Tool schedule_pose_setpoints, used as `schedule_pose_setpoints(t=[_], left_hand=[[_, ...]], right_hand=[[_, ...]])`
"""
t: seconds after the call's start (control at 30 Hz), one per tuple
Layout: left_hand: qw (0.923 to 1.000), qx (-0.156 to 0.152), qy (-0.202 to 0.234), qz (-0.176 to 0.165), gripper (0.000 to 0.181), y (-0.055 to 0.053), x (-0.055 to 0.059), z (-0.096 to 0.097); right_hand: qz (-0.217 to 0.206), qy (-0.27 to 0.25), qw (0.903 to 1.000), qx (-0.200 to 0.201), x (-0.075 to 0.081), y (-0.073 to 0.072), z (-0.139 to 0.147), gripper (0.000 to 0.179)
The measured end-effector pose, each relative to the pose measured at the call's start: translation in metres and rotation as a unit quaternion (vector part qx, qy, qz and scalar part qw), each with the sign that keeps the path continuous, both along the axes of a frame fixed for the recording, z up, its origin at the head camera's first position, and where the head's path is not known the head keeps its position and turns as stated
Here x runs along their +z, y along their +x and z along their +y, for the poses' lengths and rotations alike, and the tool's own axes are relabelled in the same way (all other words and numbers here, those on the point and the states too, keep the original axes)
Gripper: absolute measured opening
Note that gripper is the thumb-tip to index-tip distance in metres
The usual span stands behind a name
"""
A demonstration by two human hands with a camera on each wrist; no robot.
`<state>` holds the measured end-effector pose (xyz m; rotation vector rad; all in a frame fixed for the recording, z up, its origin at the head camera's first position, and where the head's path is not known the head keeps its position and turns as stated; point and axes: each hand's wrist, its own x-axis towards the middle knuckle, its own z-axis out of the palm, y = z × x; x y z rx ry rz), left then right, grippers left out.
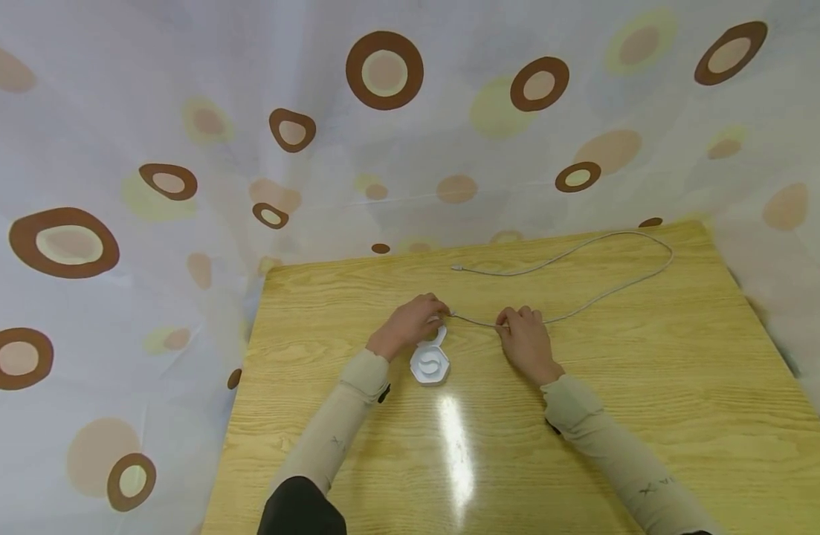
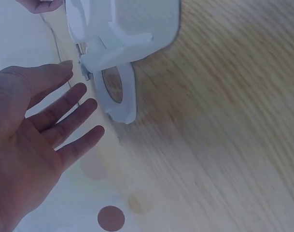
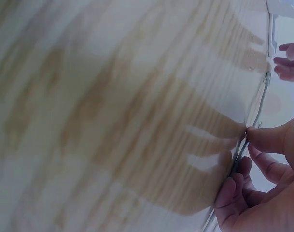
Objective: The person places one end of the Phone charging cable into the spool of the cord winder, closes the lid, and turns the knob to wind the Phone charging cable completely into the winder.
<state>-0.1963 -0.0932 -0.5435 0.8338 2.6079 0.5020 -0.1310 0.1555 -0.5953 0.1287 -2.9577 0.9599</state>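
A thin grey cable (image 1: 475,322) lies in a long loop across the table. My right hand (image 1: 526,345) pinches it between thumb and fingers, close over the wood, as the right wrist view shows on the cable (image 3: 263,96). The left hand (image 1: 410,325) hovers by the cable's near end, its fingers (image 2: 72,147) loosely spread and holding nothing. Just below that hand stands a white hexagonal plastic case (image 1: 430,380) with an S-shaped inner ridge. A white ring-shaped piece (image 2: 129,92) sticks out from the case, partly covered by the left hand in the head view.
The cable's other end, a small connector (image 1: 457,267), lies farther back near the table's rear edge. Behind and beside the wooden table (image 1: 356,446) hangs a pale sheet (image 1: 329,44) with brown and yellow circles. A bright light reflection crosses the tabletop in front of the case.
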Motion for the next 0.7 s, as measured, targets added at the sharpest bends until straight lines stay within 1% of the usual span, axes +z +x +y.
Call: schedule_pose_setpoints(t=[0.1,0.23,0.4,0.53,0.7], left_hand=[[0.9999,-0.010,-0.010,0.006,0.031,-0.005,-0.003,0.008],[0.9992,-0.014,-0.034,0.015,0.030,-0.009,-0.006,0.017],[0.9969,-0.014,-0.066,0.042,0.029,-0.010,-0.009,0.024],[0.9948,-0.021,-0.074,0.067,0.027,-0.011,-0.010,0.027],[0.9934,-0.018,-0.084,0.076,0.025,-0.012,-0.011,0.031]], right_hand=[[0.011,-0.003,0.9999,-0.005,-0.003,0.001,0.000,0.011],[0.015,-0.006,0.9998,-0.010,-0.005,0.002,0.000,0.012],[0.019,0.000,0.9998,-0.011,-0.005,0.002,-0.001,0.012],[0.035,0.004,0.9993,-0.016,-0.007,0.003,-0.002,0.011],[0.055,0.007,0.9982,-0.022,-0.012,0.003,-0.003,0.011]])
